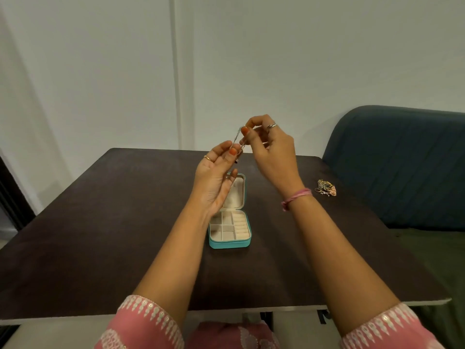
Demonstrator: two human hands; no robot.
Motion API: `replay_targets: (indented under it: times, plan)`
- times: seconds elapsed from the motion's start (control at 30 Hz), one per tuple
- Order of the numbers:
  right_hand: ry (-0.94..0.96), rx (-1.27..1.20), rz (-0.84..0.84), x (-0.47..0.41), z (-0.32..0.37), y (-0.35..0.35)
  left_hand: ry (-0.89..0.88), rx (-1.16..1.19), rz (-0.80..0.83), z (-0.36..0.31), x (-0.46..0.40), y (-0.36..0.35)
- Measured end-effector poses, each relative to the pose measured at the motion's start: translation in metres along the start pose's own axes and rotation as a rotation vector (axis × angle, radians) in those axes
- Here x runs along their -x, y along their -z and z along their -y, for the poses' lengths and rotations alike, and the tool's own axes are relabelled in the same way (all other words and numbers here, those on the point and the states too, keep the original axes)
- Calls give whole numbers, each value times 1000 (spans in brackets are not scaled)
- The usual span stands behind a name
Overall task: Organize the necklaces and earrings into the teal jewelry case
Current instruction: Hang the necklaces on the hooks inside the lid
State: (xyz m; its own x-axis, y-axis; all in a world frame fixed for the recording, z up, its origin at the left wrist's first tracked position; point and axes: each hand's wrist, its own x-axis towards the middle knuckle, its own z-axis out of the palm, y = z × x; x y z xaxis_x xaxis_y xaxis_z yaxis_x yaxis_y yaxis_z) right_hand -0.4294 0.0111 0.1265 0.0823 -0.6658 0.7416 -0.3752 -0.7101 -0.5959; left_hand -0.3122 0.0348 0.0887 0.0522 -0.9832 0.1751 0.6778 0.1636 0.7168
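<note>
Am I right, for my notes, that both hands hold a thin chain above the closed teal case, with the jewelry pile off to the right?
Not quite: the head view shows the teal case open, lid up. The left hand and right hand do hold the chain above it; the jewelry pile lies right.

- The jewelry case (230, 243) is teal outside, with a cream lining inside both the lid and the divided tray.
- The desk (100, 222) is dark brown with a pale edge along the near side.
- The sleeves (148, 321) are pink with a white scalloped pattern at the cuffs.
- Orange polish shows on the nails of the fingers (234, 151).
- A pink thread band (297, 196) circles the right wrist.
- The pile of jewelry (325, 188) is gold-toned with a pink piece.
- The sofa (402, 159) is dark blue-teal.
- The wall (276, 59) is white.
</note>
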Motion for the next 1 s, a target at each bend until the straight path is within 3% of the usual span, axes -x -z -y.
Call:
replay_targets:
  times: [0.23, 0.4, 0.47, 0.7, 1.0]
  plan:
    - [26, 154, 114, 3, -35, -16, -26, -92, -155, 23, -16, 37]
    - [-74, 164, 200, 22, -64, -21, -62, -433, -540, 53, -19, 85]
    - [-101, 173, 224, 33, -75, -24, -48, -510, -625, 66, -15, 102]
    - [-130, 276, 240, 58, -105, -39, 40, -543, -355, 74, -17, 115]
    - [-155, 415, 314, 51, -114, -55, -26, -558, -327, 73, -14, 120]
